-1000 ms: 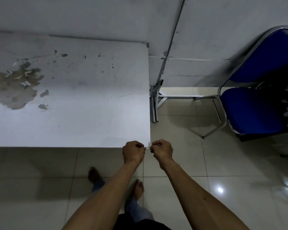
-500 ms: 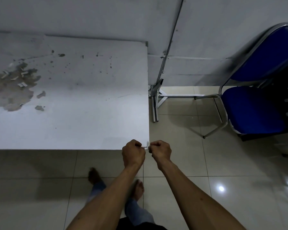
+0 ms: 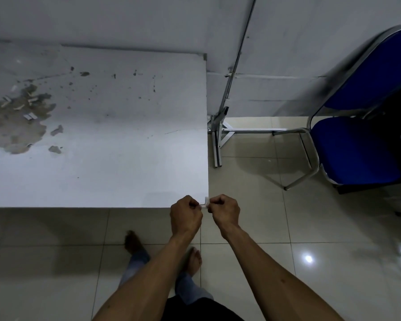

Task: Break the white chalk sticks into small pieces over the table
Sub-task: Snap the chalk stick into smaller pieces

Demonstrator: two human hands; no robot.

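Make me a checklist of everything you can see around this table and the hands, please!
Surface: white table, worn, with a brown peeled patch at its far left.
Job's things: white chalk stick held at the table's near right corner; small chalk pieces lie on the patch.
Clutter: dark specks on the tabletop.
Hands: left hand and right hand each pinch one end of the stick.
Cables: nothing seen.
Surroundings: blue chair to the right; tiled floor.
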